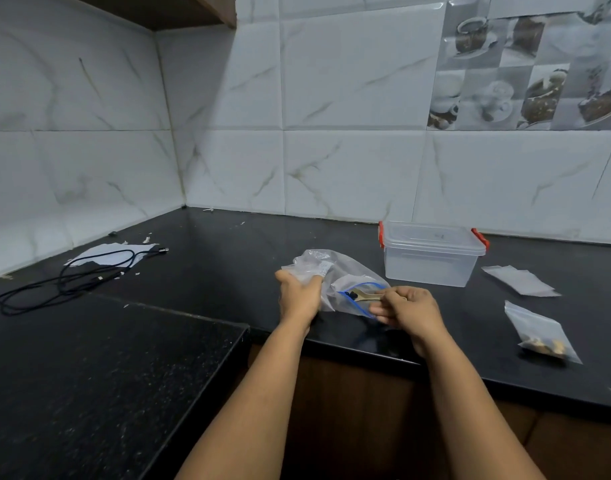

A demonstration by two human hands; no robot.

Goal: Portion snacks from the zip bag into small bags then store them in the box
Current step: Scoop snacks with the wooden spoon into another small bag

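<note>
A clear zip bag [335,271] with a blue zip rim lies on the black counter [228,258]. My left hand [299,294] grips the bag's bunched left side. My right hand [406,308] holds the handle of a pale spoon [364,296] whose end reaches into the bag's open mouth. A clear plastic box [430,254] with red clips stands lidded behind the bag, to the right. A small bag [541,332] with some snacks in it lies at the right. Empty small bags [520,280] lie flat beyond it.
A black cable [65,278] is coiled at the left, partly over white paper [113,254]. Small white scraps dot the back of the counter. The counter steps into an L, with a nearer slab at my left. Tiled walls stand behind.
</note>
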